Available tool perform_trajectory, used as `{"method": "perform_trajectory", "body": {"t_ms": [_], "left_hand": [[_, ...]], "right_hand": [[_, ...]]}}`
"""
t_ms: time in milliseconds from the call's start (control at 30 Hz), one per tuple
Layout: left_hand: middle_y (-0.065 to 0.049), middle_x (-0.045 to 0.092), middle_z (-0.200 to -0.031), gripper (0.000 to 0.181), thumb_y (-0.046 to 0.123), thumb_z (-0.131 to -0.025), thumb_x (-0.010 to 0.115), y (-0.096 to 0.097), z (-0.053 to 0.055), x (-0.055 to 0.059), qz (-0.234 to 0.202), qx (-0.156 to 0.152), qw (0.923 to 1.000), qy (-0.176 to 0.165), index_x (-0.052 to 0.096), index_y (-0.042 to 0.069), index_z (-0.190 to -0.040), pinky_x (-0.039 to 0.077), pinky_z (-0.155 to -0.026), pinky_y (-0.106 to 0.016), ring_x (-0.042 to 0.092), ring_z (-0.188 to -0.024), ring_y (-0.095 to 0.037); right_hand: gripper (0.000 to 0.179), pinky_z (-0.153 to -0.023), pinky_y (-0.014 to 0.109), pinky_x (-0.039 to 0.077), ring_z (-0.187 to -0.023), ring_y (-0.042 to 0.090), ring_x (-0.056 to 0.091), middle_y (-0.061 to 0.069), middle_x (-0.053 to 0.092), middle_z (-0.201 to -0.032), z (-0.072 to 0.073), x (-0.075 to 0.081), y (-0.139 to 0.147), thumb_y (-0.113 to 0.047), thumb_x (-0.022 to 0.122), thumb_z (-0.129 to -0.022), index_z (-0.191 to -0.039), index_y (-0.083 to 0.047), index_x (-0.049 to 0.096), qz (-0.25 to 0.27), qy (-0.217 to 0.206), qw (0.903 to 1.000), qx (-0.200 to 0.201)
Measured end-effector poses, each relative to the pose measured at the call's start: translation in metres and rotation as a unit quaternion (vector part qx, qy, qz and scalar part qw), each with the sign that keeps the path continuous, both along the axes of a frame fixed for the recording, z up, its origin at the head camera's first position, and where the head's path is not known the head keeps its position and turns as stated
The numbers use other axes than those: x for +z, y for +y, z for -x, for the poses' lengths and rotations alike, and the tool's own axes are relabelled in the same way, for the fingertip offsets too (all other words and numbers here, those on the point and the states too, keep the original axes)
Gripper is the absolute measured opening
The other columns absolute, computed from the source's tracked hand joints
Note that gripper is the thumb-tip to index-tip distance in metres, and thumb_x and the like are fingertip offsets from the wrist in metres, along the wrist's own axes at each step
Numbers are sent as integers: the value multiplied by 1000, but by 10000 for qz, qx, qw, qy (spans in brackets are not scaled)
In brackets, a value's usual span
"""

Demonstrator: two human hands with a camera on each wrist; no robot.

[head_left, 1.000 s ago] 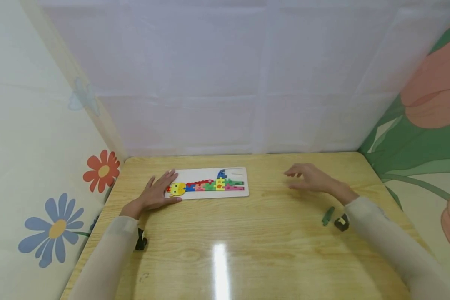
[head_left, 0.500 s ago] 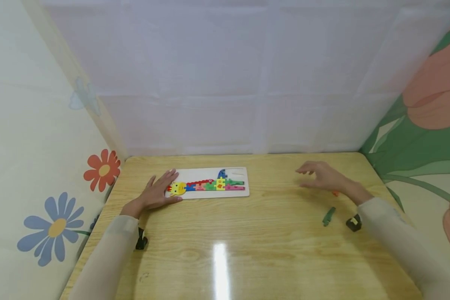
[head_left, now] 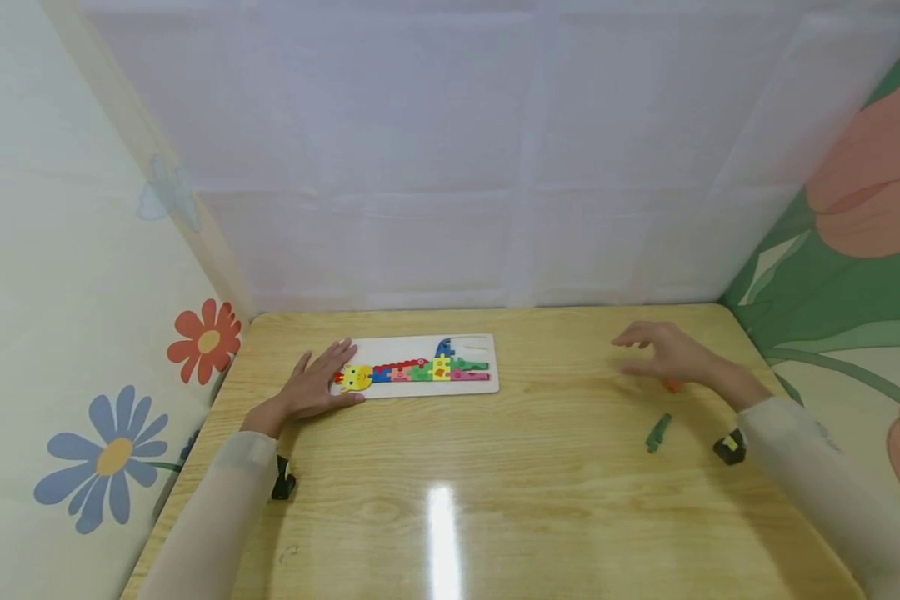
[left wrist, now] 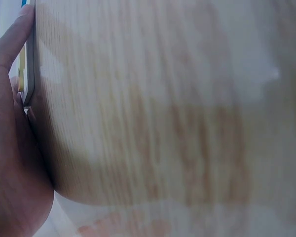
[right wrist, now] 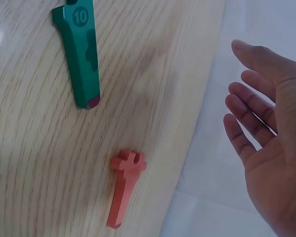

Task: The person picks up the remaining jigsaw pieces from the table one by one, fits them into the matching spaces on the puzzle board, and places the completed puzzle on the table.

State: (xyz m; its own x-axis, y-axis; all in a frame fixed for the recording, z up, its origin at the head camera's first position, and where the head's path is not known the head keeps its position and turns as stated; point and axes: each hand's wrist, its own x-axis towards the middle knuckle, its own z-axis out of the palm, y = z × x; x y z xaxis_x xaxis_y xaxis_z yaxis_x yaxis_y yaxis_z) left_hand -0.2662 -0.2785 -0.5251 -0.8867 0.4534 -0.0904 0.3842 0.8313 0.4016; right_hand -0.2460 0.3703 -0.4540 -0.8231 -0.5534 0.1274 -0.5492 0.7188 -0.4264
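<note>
A white puzzle board [head_left: 390, 345] with a colourful giraffe lies toward the back left of the table. My left hand [head_left: 311, 387] rests on its left end, fingers spread beside the yellow giraffe head [head_left: 356, 377]. On the right, my right hand [head_left: 667, 350] hovers with relaxed fingers and holds nothing. Below it on the table lie two loose puzzle pieces. One is a green leg piece [right wrist: 82, 57] marked 10, and the other an orange leg piece [right wrist: 124, 185]. In the head view the orange one is partly hidden by the right hand.
The wooden table [head_left: 420, 450] carries a bright light reflection [head_left: 442, 533] in front. A white cloth backdrop [head_left: 390, 167] rises at the back edge. Flower-patterned panels stand at both sides. Dark wrist cameras [head_left: 730, 447] hang under both forearms.
My right hand has moved to the right, away from the board, and the orange leg piece has come into sight beneath it. The left hand stays on the board.
</note>
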Motion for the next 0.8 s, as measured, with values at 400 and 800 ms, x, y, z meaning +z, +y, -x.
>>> {"method": "perform_trajectory", "body": {"t_ms": [400, 800], "left_hand": [[-17, 12, -177, 106, 63, -93, 68, -1, 1, -4, 42, 21, 10000, 24, 20, 8, -170, -8, -125, -69, 6, -164, -40], [-18, 13, -177, 106, 63, -93, 68, 0, 0, -1, 15, 38, 10000, 6, 21, 7, -169, -8, -125, -70, 7, -164, -41]], "right_hand": [[41, -81, 56, 61, -103, 38, 71, 18, 74, -118, -5, -2, 19, -9, 88, -86, -122, 4, 75, 35, 232, 9997, 90], [42, -78, 50, 62, -100, 38, 71, 19, 75, -115, -8, -8, 40, -5, 91, -80, -118, 5, 76, 77, 396, 9991, 160]]}}
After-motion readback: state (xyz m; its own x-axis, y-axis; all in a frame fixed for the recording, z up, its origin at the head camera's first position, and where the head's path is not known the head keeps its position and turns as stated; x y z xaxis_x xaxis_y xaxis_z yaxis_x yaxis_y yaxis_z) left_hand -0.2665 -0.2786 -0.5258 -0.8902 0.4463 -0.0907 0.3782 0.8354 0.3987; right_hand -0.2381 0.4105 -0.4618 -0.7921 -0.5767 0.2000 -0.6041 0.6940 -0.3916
